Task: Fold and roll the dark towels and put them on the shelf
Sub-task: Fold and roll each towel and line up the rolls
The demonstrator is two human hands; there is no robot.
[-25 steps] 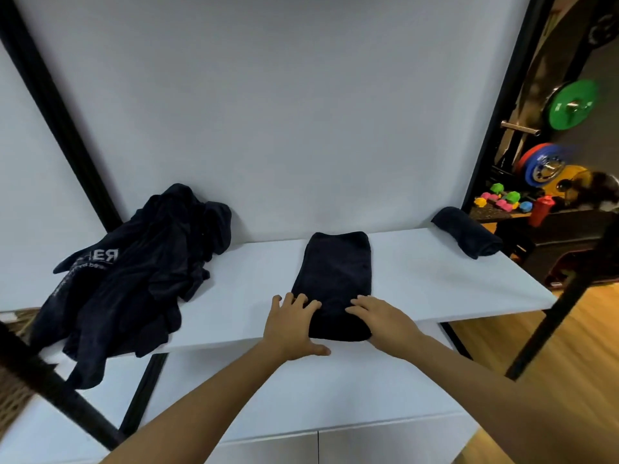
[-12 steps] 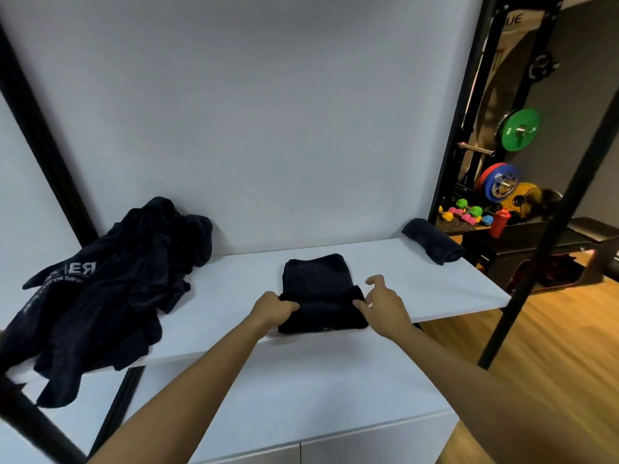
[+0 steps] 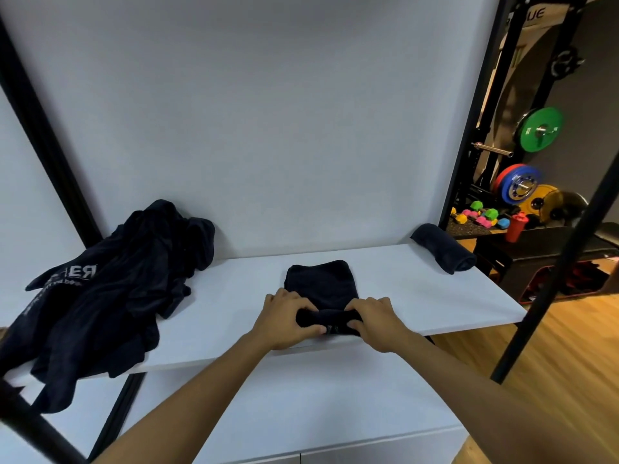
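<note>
Both hands on the towel (image 3: 320, 289), mid-shelf (image 3: 418, 296), near its front edge. My left hand (image 3: 284, 321) curls round the left end of the rolled part, thumb under, fingers over the top. My right hand (image 3: 375, 318) grips the right end the same way. Roll (image 3: 326, 321) is short so far, lying crosswise at the near end of the towel; the flat remainder stretches away toward the wall. Finished rolled towel (image 3: 443, 251) sits at the shelf's right end, well apart from my hands. Heap of unfolded dark towels (image 3: 107, 289) covers the shelf's left end, part hanging over the front edge, white lettering showing. Weight plates (image 3: 539, 128) beyond the shelf's right end.
</note>
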